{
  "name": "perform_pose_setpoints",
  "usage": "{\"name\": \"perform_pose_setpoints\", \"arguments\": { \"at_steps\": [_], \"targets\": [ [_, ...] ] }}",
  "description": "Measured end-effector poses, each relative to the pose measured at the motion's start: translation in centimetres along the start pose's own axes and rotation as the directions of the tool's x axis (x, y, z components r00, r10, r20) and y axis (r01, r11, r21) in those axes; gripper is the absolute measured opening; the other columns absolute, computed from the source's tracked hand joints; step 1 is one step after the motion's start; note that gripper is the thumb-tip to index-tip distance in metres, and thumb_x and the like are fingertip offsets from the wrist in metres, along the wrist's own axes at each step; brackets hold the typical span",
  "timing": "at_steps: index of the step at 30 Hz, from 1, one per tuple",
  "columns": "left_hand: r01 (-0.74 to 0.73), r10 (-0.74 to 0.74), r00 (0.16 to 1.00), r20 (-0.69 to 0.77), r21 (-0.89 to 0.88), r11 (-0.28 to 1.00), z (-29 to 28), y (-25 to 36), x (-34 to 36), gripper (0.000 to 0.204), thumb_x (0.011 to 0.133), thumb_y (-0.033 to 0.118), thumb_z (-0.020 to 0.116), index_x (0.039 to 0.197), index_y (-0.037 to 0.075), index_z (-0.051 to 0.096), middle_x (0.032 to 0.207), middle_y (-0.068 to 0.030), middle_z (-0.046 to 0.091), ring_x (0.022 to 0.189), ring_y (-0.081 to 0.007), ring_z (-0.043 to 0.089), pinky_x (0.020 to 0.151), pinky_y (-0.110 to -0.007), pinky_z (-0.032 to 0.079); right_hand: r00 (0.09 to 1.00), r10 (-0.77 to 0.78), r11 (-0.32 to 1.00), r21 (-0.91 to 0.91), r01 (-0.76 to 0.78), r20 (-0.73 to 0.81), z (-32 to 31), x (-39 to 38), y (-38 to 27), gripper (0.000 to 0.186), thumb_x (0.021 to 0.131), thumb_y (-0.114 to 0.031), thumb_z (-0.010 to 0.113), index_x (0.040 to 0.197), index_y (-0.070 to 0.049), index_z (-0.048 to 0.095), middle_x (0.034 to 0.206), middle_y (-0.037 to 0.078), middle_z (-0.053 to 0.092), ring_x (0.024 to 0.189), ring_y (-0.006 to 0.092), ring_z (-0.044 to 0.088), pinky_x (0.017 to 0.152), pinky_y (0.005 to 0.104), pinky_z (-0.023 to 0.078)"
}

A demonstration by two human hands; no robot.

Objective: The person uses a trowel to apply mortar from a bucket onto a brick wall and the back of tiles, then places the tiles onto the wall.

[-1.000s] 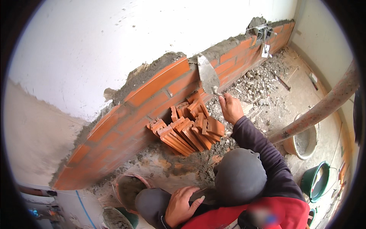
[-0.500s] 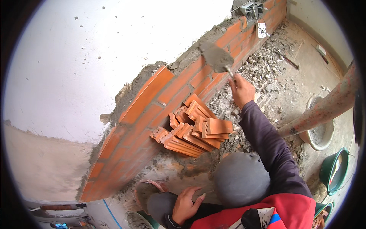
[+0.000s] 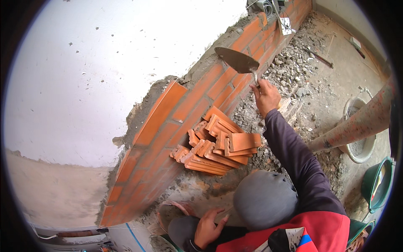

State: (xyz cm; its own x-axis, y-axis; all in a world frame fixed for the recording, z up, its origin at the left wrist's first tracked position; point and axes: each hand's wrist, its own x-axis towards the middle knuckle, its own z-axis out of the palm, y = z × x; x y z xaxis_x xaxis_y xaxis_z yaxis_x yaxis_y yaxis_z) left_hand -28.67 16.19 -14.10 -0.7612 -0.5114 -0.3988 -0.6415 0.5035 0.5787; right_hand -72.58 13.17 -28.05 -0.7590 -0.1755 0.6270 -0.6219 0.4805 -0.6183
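A crouching co-worker's right hand (image 3: 265, 95) closes its grip round one pointed steel trowel (image 3: 236, 60), held at the far orange brick wall (image 3: 184, 105). The co-worker's left hand (image 3: 208, 227) rests loosely open, near. One pile of ribbed orange brick pieces (image 3: 218, 147) lies between.

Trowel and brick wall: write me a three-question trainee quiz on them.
1. True or false: the trowel lies on the floor, with no one holding it.
2. Where is the pile of loose brick pieces? A: on top of the brick wall. B: on the rubble at the wall's foot. C: inside a green bucket.
3. Fill in: the crouching person's cap is ___ in colour.
Key: 1 false, the crouching person's raised hand grips its handle. 2 B. 3 grey.
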Motion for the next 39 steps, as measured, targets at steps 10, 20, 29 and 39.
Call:
{"name": "perform_pose_setpoints", "arguments": {
  "at_steps": [10, 20, 29, 39],
  "targets": [
    [-0.028, 0.029, 0.999, -0.017, 0.020, 0.999, 0.1, -0.2, 0.4, 0.041, 0.091, 0.031, 0.066, 0.116, -0.002, 0.062, 0.111, -0.0225, 0.065, 0.105, -0.0396, 0.064, 0.090, -0.042, 0.050, 0.937, 0.319, 0.928, 0.155, -0.340, 0.145, -0.6, 4.3, 1.7, 0.037, 0.095, -0.044, 0.059, 0.099, -0.008, 0.064, 0.071, 0.015, 0.063, 0.070, 0.0369, 0.063, 0.062, 0.0459, 0.047],
    [0.005, -0.005, 1.000, 0.010, 0.017, 1.000, 0.5, 0.1, 0.8, 0.041, 0.091, 0.031, 0.066, 0.115, -0.002, 0.063, 0.112, -0.0224, 0.066, 0.106, -0.0397, 0.063, 0.091, -0.042, 0.050, 0.905, 0.242, 0.934, 0.170, -0.315, 0.348, -0.9, 6.2, 2.7, 0.040, 0.098, -0.041, 0.054, 0.096, -0.002, 0.061, 0.082, 0.026, 0.065, 0.083, 0.0475, 0.062, 0.072, 0.0519, 0.047],
    [0.021, -0.021, 0.999, 0.035, -0.016, 1.000, 0.1, 0.1, 0.6, 0.041, 0.092, 0.034, 0.065, 0.116, 0.000, 0.063, 0.113, -0.0221, 0.064, 0.107, -0.0404, 0.062, 0.091, -0.043, 0.049, 0.883, 0.288, 0.921, 0.145, -0.361, 0.369, -5.2, 1.7, 0.5, 0.033, 0.099, -0.035, 0.054, 0.093, -0.003, 0.056, 0.070, 0.023, 0.060, 0.073, 0.0449, 0.061, 0.066, 0.0514, 0.045],
    [-0.028, 0.028, 0.999, 0.018, -0.021, 0.999, 0.0, -0.2, -0.1, 0.042, 0.092, 0.032, 0.065, 0.117, -0.001, 0.063, 0.115, -0.0227, 0.064, 0.107, -0.0401, 0.062, 0.092, -0.043, 0.049, 0.969, 0.086, 0.985, 0.127, -0.118, 0.234, -2.7, 2.3, -0.7, 0.023, 0.095, -0.030, 0.061, 0.094, -0.007, 0.059, 0.074, 0.018, 0.062, 0.068, 0.0406, 0.061, 0.060, 0.0497, 0.045]
  ]
}}
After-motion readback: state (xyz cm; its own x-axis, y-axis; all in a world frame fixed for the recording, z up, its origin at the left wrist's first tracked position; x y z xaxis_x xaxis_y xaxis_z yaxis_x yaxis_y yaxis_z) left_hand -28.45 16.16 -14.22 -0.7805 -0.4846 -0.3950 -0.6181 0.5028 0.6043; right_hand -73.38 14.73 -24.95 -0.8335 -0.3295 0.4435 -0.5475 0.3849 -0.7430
